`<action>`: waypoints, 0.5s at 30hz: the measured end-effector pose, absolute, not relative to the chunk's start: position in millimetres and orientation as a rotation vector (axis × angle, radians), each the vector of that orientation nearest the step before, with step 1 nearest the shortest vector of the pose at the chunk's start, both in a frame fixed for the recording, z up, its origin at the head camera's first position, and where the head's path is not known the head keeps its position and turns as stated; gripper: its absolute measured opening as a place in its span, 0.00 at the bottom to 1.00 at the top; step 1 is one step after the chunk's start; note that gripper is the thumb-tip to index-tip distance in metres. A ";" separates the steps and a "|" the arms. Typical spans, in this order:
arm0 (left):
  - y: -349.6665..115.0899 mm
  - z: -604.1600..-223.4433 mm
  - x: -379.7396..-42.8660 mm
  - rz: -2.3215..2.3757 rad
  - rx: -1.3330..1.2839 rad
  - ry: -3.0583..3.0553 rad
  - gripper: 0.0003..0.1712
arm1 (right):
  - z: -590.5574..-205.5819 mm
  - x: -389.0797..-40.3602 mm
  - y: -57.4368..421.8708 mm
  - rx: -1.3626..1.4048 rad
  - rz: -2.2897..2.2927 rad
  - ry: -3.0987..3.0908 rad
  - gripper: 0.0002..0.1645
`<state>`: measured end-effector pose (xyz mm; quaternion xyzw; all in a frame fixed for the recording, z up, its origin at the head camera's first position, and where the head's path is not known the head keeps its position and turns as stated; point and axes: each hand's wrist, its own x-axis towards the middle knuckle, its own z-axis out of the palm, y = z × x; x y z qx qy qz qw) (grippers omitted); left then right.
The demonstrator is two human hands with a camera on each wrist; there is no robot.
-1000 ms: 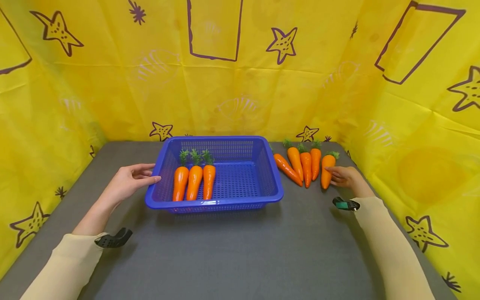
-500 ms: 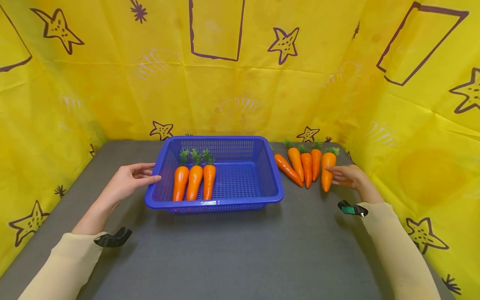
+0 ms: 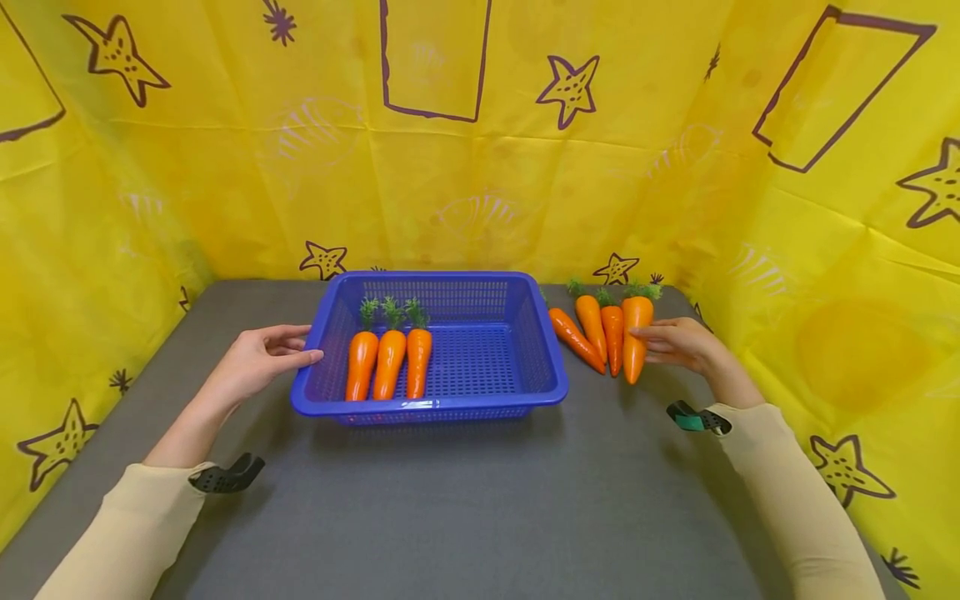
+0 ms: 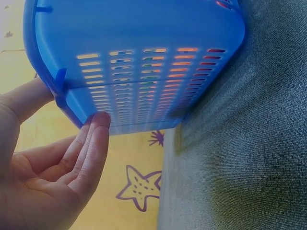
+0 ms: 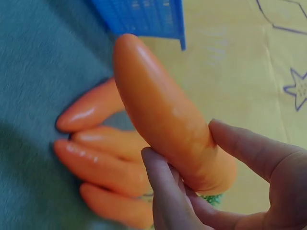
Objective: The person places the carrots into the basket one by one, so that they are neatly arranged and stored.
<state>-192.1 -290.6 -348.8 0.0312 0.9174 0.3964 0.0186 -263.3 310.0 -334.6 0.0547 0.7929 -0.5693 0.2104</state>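
Note:
A blue plastic basket (image 3: 465,406) stands on the grey table, with three orange carrots (image 3: 389,358) side by side in its left half, green tops toward the back. My left hand (image 3: 258,358) grips the basket's left rim, thumb over the edge and fingers against the outer wall (image 4: 144,91). At the right, my right hand (image 3: 686,343) pinches a carrot (image 5: 163,110) between thumb and fingers, raised above the table with its tip toward me. In the head view this carrot overlaps one of the loose carrots behind it.
Several loose carrots (image 3: 612,333) lie on the grey table (image 3: 480,508) close to the basket's right side, tops toward the back. Yellow cloth (image 3: 465,167) with starfish drawings walls in the table at the back and both sides.
My right hand has lifted the rightmost carrot off the table and carried it a little to the left, over the loose ones. The left hand and basket have stayed put.

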 end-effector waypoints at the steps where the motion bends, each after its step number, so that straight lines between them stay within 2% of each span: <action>1: -290.6 -348.8 -192.2 1.230 0.095 2.850 0.43 | -333.0 -262.8 307.5 0.137 -1.579 2.210 0.45; 5: -290.7 -349.4 -193.0 1.231 0.093 2.850 0.44 | -327.8 -262.6 298.8 0.100 -1.569 2.222 0.44; 11: -290.6 -350.0 -193.3 1.227 0.085 2.849 0.44 | -320.3 -265.3 286.1 0.080 -1.492 2.255 0.53; 15: -290.3 -350.1 -193.1 1.229 0.079 2.843 0.45 | -314.8 -267.8 276.2 0.051 -1.490 2.235 0.54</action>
